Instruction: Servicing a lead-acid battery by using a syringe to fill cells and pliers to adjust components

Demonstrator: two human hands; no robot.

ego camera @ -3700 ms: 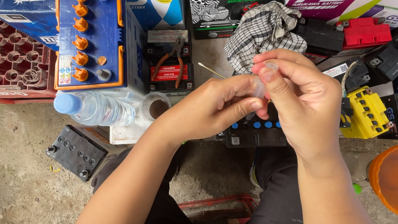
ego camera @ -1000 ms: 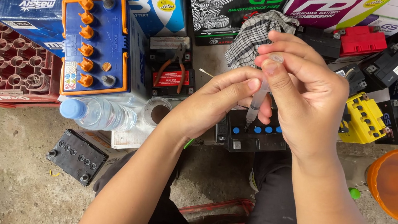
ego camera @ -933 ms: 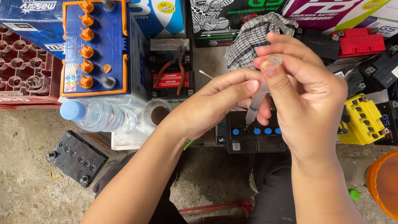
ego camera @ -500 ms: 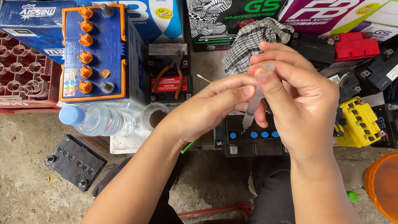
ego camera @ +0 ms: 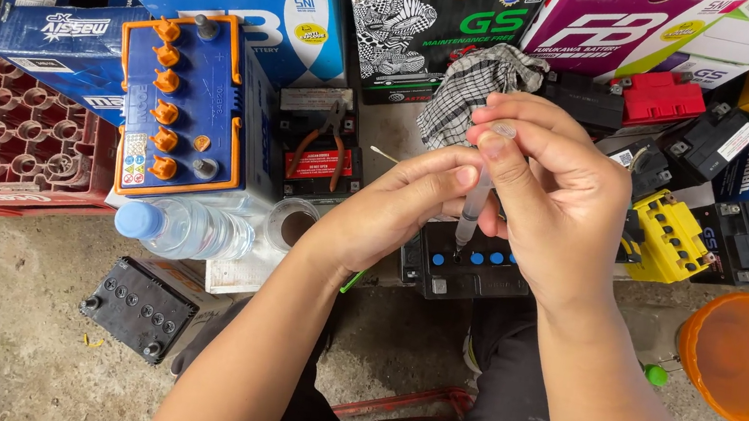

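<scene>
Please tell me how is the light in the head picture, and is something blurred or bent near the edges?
Head view: soft, even daylight with faint shadows; the hands and the syringe are sharp; slight sheen on the water bottle and the orange bucket; lines bow slightly toward the edges, as at the red crate; no strong blur anywhere.

Change since earlier frames: the syringe (ego camera: 473, 208), formerly hidden between the right hand (ego camera: 551, 208) and left hand (ego camera: 398, 209), now shows its barrel, hanging tip-down over the black battery (ego camera: 472, 265). Both hands sit slightly lower in view.
</scene>
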